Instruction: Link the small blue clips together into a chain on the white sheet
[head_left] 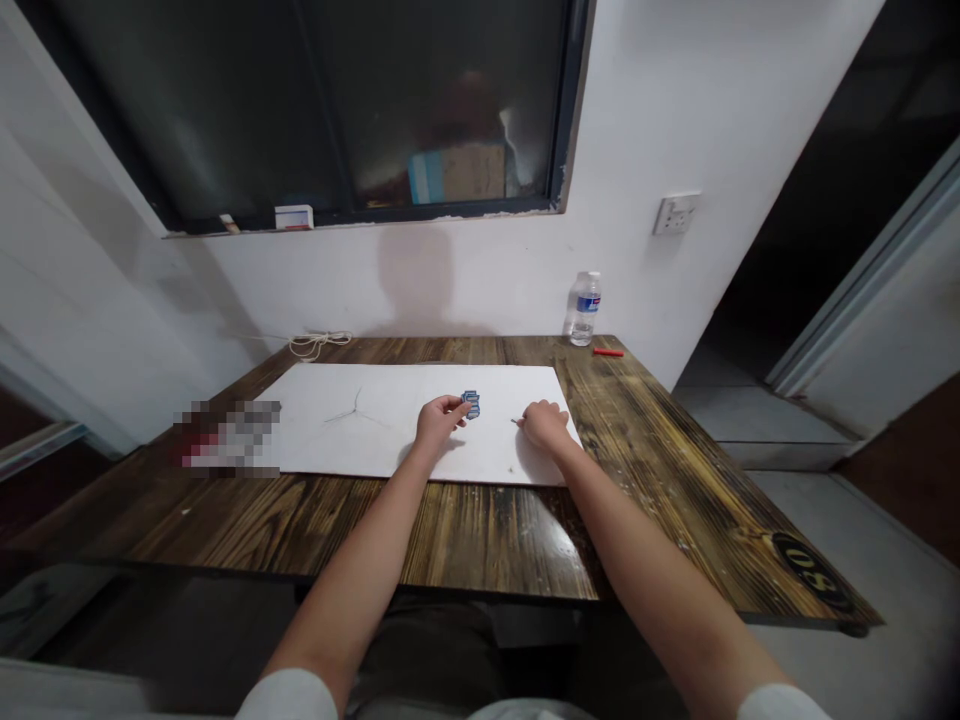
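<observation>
At the far left of my view, a pixelated patch (229, 438) covers whatever lies on the dark wooden surface (420, 530), just beside the edge of a large white sheet (495, 385) laid flat across the middle. Behind them, a coil of white cable (319, 342) rests at the surface's back edge, below a dark window (300, 100) with a cardboard box (465, 172) visible behind the glass. On the sheet, left of my hands, I can see a faint three-armed line (356, 410).

I have my left hand (439, 420) on the sheet, its fingers (457, 406) drawn narrow and touching a small blue-and-white piece (470, 404). It is too small for me to identify, and I cannot tell whether the hand has a firm grip on it. The piece sits over the sheet, near the middle of its right half.

Just to the right, my right hand (544, 425) rests on the sheet, also narrow, with a thin pale sliver (516, 422) poking out from its fingertips. The two hands are near each other but not touching.

Further right, a clear water bottle (585, 310) with a blue label stands at the back of the surface, beside a red stick-shaped item (608, 352). A white wall socket (675, 213) sits above them, and a round dark "08" mark (814, 570) occupies the surface's near right corner.
</observation>
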